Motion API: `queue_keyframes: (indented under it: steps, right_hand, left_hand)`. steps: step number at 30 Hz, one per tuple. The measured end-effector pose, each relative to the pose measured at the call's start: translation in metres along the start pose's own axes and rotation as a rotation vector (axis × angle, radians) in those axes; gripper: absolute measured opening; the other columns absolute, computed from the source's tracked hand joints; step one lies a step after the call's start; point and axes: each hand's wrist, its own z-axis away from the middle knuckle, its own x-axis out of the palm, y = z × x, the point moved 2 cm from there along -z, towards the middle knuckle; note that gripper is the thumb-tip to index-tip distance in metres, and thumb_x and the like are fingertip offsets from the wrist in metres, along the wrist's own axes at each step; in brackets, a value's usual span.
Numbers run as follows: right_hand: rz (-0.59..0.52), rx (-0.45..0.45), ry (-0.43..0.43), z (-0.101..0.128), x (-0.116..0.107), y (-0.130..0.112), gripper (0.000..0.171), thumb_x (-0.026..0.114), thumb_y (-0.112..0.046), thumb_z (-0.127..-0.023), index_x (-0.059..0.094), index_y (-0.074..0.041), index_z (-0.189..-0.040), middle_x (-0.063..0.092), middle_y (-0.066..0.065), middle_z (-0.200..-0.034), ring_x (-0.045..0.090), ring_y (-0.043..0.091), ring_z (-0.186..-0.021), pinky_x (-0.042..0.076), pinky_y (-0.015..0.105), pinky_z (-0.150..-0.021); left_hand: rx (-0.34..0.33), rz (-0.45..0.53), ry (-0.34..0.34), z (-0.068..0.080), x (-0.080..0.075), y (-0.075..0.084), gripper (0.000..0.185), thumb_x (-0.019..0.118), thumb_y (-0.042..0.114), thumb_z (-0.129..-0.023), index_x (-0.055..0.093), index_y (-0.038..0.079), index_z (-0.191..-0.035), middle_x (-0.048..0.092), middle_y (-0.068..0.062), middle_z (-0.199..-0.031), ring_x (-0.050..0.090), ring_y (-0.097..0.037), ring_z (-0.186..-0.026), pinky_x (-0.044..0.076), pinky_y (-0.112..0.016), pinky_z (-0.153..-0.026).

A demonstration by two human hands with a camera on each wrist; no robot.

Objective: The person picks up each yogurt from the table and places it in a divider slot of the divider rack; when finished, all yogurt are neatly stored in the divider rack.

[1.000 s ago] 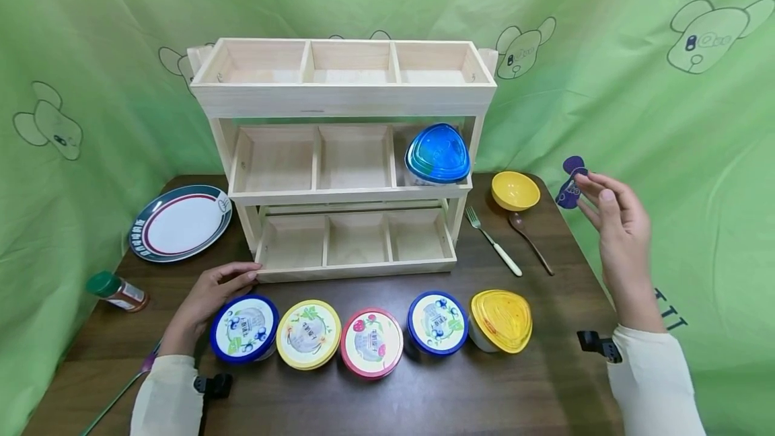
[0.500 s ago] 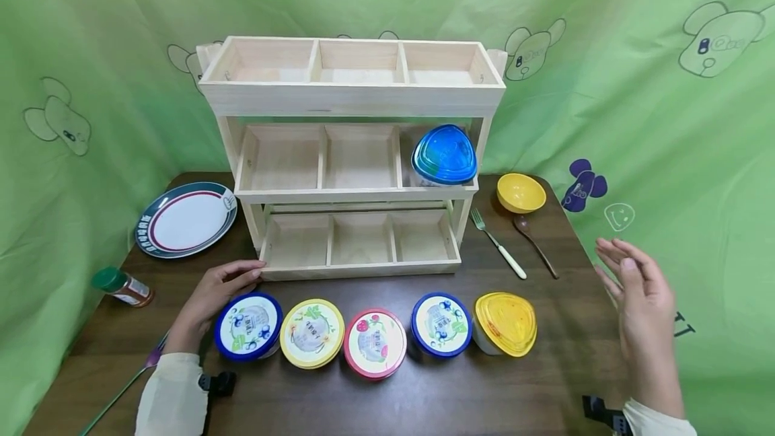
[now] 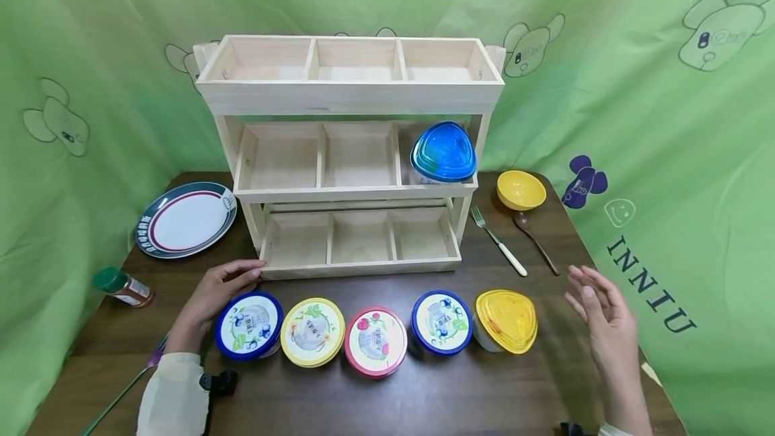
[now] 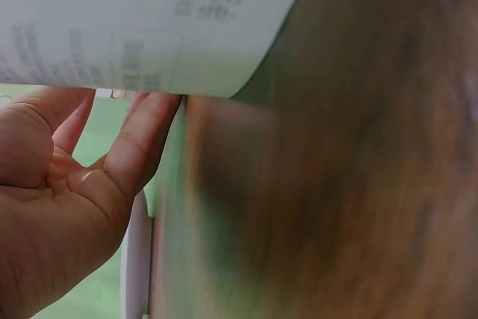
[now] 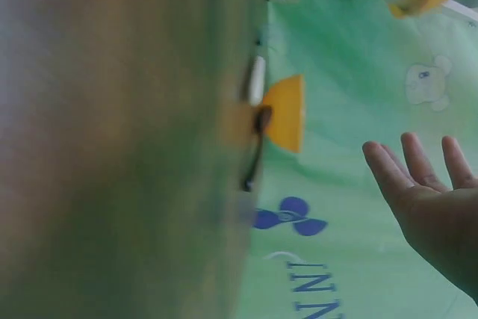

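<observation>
1. Head view: the left hand [image 3: 208, 298] lies flat on the dark wooden worktop [image 3: 424, 395] near its front left corner, fingers relaxed and holding nothing, fingertips at the base of the three-tier pale wooden rack [image 3: 351, 153]. Just beside it stands the round blue-lidded tub [image 3: 249, 325], first in a row along the front edge. The right hand [image 3: 605, 328] hangs above the right edge, fingers spread wide and empty, nearest the yellow-lidded rounded-triangle plastic container [image 3: 505, 321].
2. Left wrist view: the left hand [image 4: 67, 207] has loosely bent fingers and grips nothing; the white printed side of the tub [image 4: 142, 20] sits just above them.
3. Right wrist view: the right hand [image 5: 433, 192] shows an open palm with straight fingers.
4. The tub looks light and stiff with a smooth, possibly slippery wall; gripping around its sides under the lid rim seems safest.
</observation>
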Motion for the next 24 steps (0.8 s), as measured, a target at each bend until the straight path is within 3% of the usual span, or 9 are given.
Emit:
queue_keyframes:
  steps: [6, 11, 18, 24]
  right_hand:
    - [-0.021, 0.035, -0.042, 0.021, 0.004, 0.010, 0.043, 0.047, 0.004, -0.114, 0.044, 0.010, -0.156, 0.070, 0.000, -0.142, 0.065, 0.010, -0.130, 0.056, 0.023, -0.100]
    - [-0.019, 0.048, -0.034, 0.030, 0.008, 0.011, 0.050, 0.046, 0.006, -0.113, 0.039, 0.003, -0.162, 0.068, 0.002, -0.144, 0.065, 0.011, -0.131, 0.057, 0.024, -0.100]
    - [0.026, 0.072, -0.090, 0.046, 0.020, 0.015, 0.047, 0.046, 0.006, -0.113, 0.041, 0.007, -0.160, 0.060, -0.001, -0.155, 0.059, 0.010, -0.138, 0.053, 0.023, -0.104]
    - [0.126, 0.056, -0.134, 0.059, 0.036, 0.016, 0.042, 0.050, 0.009, -0.110, 0.051, 0.011, -0.152, 0.051, 0.001, -0.165, 0.052, 0.002, -0.143, 0.043, 0.012, -0.109]
  left_hand:
    - [-0.007, 0.013, 0.001, 0.002, 0.001, -0.002, 0.047, 0.069, 0.030, -0.110, 0.066, 0.002, -0.147, 0.072, -0.009, -0.136, 0.069, -0.004, -0.108, 0.058, -0.021, -0.092]
    - [-0.006, 0.021, 0.007, 0.003, 0.002, -0.001, 0.047, 0.069, 0.031, -0.110, 0.066, 0.002, -0.147, 0.072, -0.009, -0.137, 0.069, -0.003, -0.108, 0.057, -0.020, -0.092]
    - [-0.001, 0.009, 0.006, 0.002, 0.001, 0.000, 0.047, 0.068, 0.031, -0.110, 0.066, 0.002, -0.147, 0.069, -0.015, -0.141, 0.068, -0.005, -0.109, 0.057, -0.019, -0.091]
    - [0.000, 0.004, 0.003, -0.001, 0.001, -0.001, 0.048, 0.067, 0.029, -0.111, 0.063, 0.001, -0.150, 0.068, -0.016, -0.143, 0.068, -0.008, -0.110, 0.058, -0.021, -0.091]
